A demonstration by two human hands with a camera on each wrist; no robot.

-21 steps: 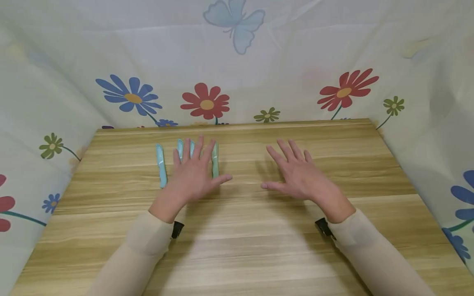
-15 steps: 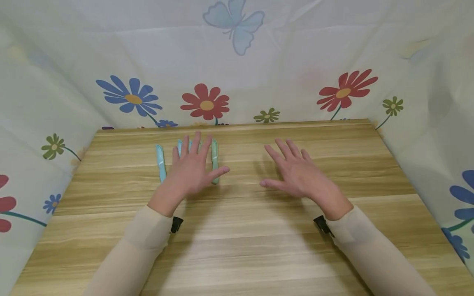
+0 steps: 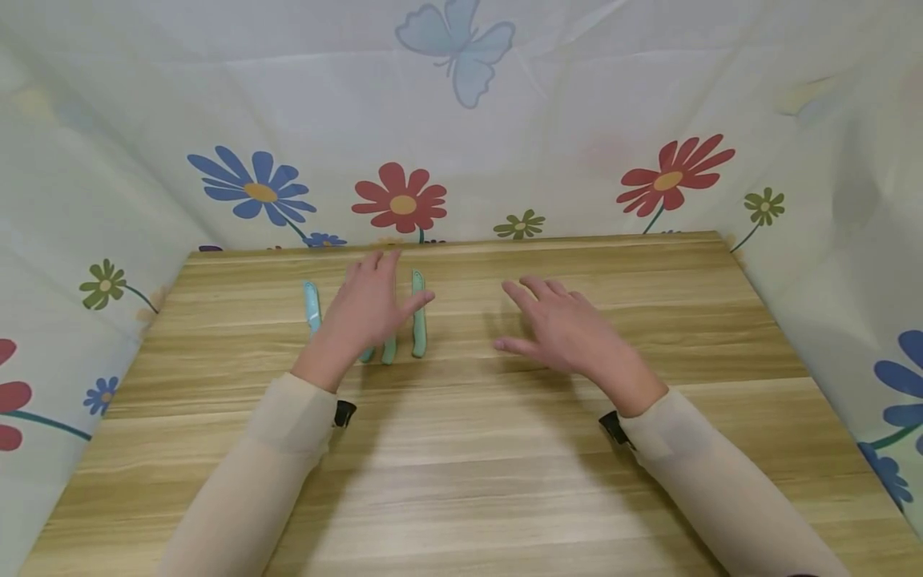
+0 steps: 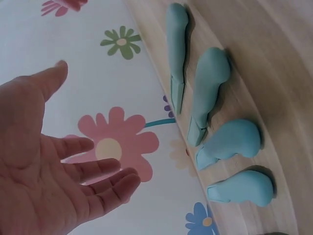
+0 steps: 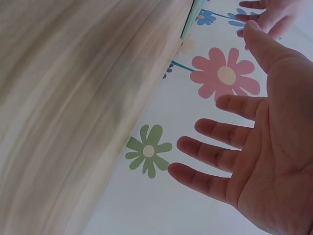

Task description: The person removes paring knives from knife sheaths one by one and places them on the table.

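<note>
My left hand [image 3: 364, 303] hovers over a row of several knives near the table's far edge, fingers slightly bent and thumb spread. Between its fingers in the left wrist view there is nothing. A light-blue knife [image 3: 312, 303] lies left of this hand, and a green knife [image 3: 419, 314] lies just right of its thumb. Another green knife [image 3: 389, 351] shows only its handle end; the hand covers the others. Blue-green handles [image 4: 211, 81] point away from the palm in the left wrist view. My right hand [image 3: 566, 328], fingers loosely bent, hangs over bare wood and holds nothing.
The wooden table [image 3: 461, 481] reaches back to a white curtain [image 3: 577, 96] printed with flowers and a butterfly, which also rises along both sides. Black straps [image 3: 616, 430] sit at the wrists, at the ends of the pale sleeves [image 3: 238, 481].
My left hand has moved forward over the knives and its fingers have bent, uncovering handle ends behind it. The right hand has shifted a little left and forward, its fingers bending slightly.
</note>
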